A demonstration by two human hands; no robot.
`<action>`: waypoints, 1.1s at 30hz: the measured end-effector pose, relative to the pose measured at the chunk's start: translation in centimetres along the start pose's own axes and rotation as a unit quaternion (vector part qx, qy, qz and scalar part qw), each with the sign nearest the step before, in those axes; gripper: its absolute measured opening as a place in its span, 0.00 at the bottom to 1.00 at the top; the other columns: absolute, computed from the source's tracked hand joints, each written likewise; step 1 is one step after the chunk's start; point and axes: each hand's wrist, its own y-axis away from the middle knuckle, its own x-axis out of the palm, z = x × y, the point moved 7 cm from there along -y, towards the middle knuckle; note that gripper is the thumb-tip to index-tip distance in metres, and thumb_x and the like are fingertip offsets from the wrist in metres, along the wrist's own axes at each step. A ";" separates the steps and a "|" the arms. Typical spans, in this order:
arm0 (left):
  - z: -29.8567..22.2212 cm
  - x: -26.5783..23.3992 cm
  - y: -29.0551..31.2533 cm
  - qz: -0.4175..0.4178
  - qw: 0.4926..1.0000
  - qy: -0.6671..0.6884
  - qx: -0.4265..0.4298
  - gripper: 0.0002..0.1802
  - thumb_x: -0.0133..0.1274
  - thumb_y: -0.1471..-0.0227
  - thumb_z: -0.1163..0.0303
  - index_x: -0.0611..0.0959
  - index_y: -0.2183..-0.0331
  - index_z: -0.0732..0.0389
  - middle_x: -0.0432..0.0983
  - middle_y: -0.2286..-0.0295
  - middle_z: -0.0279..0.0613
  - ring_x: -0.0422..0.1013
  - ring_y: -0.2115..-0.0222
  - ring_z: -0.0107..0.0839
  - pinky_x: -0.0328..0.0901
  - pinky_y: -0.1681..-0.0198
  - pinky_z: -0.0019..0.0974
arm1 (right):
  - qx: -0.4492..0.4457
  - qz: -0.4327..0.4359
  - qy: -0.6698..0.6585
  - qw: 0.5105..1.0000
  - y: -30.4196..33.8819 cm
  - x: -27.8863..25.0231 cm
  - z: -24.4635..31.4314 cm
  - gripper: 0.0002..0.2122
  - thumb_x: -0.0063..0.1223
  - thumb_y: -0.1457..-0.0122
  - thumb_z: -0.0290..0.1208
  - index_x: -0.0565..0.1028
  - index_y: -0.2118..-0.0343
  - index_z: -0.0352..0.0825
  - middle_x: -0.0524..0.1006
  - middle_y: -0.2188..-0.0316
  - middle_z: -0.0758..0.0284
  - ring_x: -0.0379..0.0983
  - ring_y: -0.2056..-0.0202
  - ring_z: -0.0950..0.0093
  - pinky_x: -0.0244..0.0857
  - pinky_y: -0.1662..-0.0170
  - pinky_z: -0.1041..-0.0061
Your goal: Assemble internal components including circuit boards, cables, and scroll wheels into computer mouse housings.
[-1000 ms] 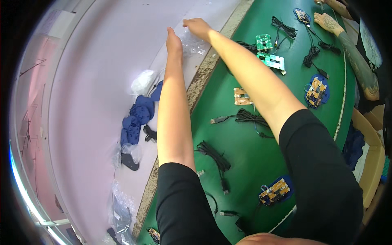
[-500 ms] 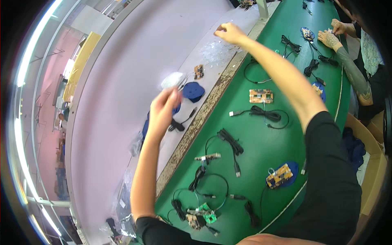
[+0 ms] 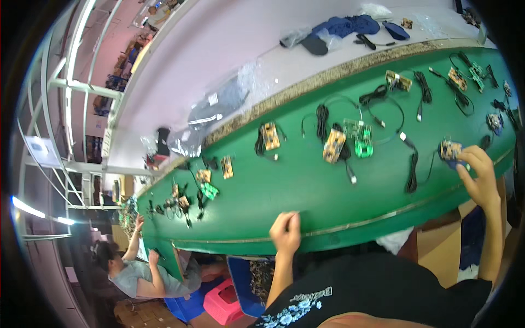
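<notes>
Your black shirt (image 3: 377, 284) up near has some white lettering (image 3: 311, 295), kinda blurry; far left, the bag's (image 3: 232, 98) white label (image 3: 213, 99) isn't readable either.

Cannot see into the curled left hand (image 3: 287, 232), nor tell the exact contact of the right hand (image 3: 482, 177) with the tan circuit board (image 3: 450, 148), set over and partly hiding a blue base (image 3: 453, 163). Can make out only part of the cardboard box (image 3: 437, 246), covered below by the black shirt (image 3: 383, 290). Cannot identify the small, blurred dark object (image 3: 159, 253) by the co-worker's hand (image 3: 153, 256).
</notes>
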 end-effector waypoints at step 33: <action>-2.7 6.7 -1.4 0.159 0.984 0.078 0.028 0.10 0.55 0.39 0.70 0.85 0.68 0.68 0.73 0.78 0.31 0.62 0.79 0.17 0.54 0.76 0.25 | 0.185 -0.190 0.125 0.956 5.0 4.1 -9.9 0.15 0.59 0.42 0.33 0.76 0.52 0.38 0.72 0.44 0.61 0.65 0.41 0.60 0.53 0.36 0.59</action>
